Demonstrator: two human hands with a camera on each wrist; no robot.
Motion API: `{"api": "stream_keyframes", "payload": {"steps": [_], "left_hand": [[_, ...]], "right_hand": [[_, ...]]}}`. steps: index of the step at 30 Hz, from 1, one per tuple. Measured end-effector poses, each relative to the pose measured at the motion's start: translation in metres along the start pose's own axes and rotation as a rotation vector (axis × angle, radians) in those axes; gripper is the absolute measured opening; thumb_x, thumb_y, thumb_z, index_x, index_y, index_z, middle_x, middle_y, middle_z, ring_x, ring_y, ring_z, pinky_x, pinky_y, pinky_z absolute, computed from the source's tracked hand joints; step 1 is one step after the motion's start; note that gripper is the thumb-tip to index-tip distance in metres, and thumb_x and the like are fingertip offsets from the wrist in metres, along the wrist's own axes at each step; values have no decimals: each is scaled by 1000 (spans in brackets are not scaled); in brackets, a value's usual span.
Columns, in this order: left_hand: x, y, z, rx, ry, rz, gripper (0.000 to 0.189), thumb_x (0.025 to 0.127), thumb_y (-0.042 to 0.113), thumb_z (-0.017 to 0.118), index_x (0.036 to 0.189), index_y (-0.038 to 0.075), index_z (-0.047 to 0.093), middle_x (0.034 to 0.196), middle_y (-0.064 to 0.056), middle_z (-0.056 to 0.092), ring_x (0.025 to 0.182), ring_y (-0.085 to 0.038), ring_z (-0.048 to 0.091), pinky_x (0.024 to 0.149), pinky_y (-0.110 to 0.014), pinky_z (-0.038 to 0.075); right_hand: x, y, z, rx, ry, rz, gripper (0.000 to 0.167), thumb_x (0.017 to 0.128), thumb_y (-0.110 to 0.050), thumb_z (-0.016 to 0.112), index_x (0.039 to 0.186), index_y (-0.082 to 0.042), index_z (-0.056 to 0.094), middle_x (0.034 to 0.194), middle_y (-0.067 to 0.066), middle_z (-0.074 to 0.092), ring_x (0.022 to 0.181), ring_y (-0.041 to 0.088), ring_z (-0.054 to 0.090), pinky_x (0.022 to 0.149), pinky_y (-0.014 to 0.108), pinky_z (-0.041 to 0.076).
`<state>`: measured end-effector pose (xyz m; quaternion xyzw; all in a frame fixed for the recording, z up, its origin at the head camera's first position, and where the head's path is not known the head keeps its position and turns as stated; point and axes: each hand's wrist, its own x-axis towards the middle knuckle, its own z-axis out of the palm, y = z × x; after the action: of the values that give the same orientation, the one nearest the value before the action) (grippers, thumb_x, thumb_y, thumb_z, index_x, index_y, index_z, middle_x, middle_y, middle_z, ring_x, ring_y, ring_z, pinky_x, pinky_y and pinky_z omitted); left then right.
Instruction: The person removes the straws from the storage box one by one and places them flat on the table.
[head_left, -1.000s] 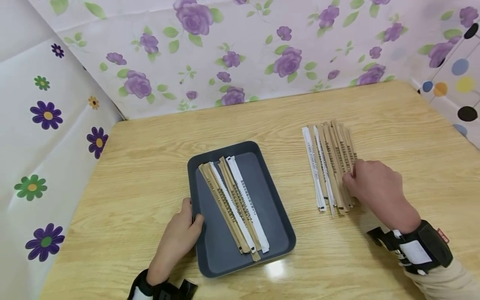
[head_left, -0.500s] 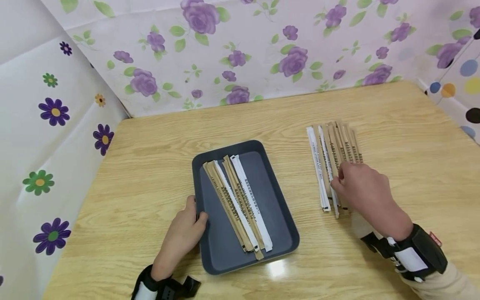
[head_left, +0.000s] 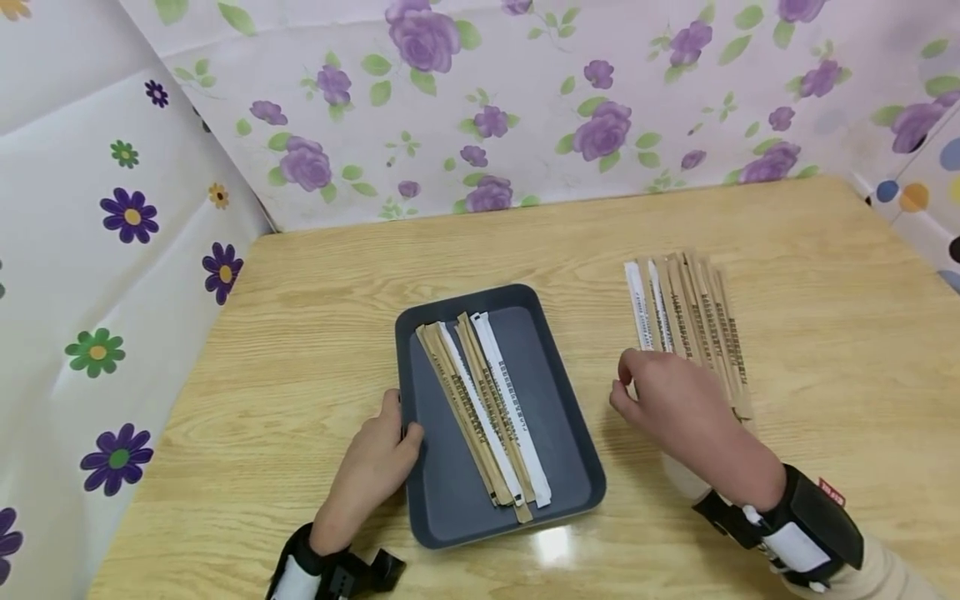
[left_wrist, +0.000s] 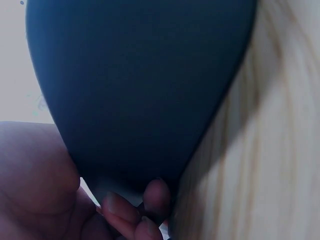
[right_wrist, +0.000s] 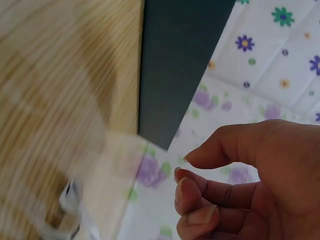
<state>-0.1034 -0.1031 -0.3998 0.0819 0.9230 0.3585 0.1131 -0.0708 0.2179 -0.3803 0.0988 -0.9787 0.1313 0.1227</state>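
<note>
My left hand [head_left: 375,458] grips the left rim of a dark grey tray [head_left: 558,417], its thumb over the edge. In the left wrist view its fingertips curl against the outer wall of the tray [left_wrist: 140,100]. Inside lie several paper-wrapped straws [head_left: 513,408], brown and white with printed letters. My right hand [head_left: 675,404] is over the near end of a row of similar wrapped straws [head_left: 693,304] on the table, partly covering a white one [head_left: 639,304] at the row's left. The right wrist view shows the right hand [right_wrist: 230,185] with bent fingers, a small thumb-to-finger gap and nothing held.
The wooden table [head_left: 322,333] meets a flower-printed sheet [head_left: 480,108] along its back edge. Another patterned sheet [head_left: 75,275] hangs at the left, and a dotted one [head_left: 926,208] at the right. Both wrists wear black straps with camera mounts.
My right hand has moved left across the row of straws, from its right side to the white one at its left. The left hand keeps its grip on the tray.
</note>
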Motion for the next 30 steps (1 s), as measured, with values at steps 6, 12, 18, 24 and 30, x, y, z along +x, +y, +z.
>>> {"api": "stream_keyframes", "payload": {"steps": [6,12,18,24,30], "left_hand": [[1,0,-1,-5,6,4,42,97,11,45,135,-5,37,67,-9,57,50,-17,53,46,-32,38],[1,0,-1,-11,16,4,41,97,12,45,134,-4,38,68,-9,58,52,-17,54,47,-32,40],[-3,0,0,-19,11,17,42,97,12,45,135,-5,37,70,-9,59,53,-17,54,48,-32,39],[-2,1,-1,-11,17,24,40,97,11,45,134,-5,39,71,-9,59,54,-16,54,48,-32,39],[-3,0,-1,-3,16,24,39,97,11,45,132,-5,39,67,-8,57,52,-17,53,47,-32,39]], "right_hand": [[5,-19,3,-8,-2,-17,9,81,-12,66,76,-9,59,60,-4,51,47,10,41,40,28,33],[9,-39,8,-19,42,-64,15,80,-12,69,72,-11,55,63,-3,48,48,10,40,39,28,33],[10,-60,16,-18,38,-128,29,83,-13,66,65,-14,44,59,-4,38,47,9,38,39,27,32],[11,-80,30,-20,13,-198,37,83,-13,66,59,-15,38,56,-5,38,44,7,37,37,27,33],[8,-93,44,6,-17,-228,36,83,-13,64,58,-16,39,54,-6,37,43,7,38,37,25,31]]}}
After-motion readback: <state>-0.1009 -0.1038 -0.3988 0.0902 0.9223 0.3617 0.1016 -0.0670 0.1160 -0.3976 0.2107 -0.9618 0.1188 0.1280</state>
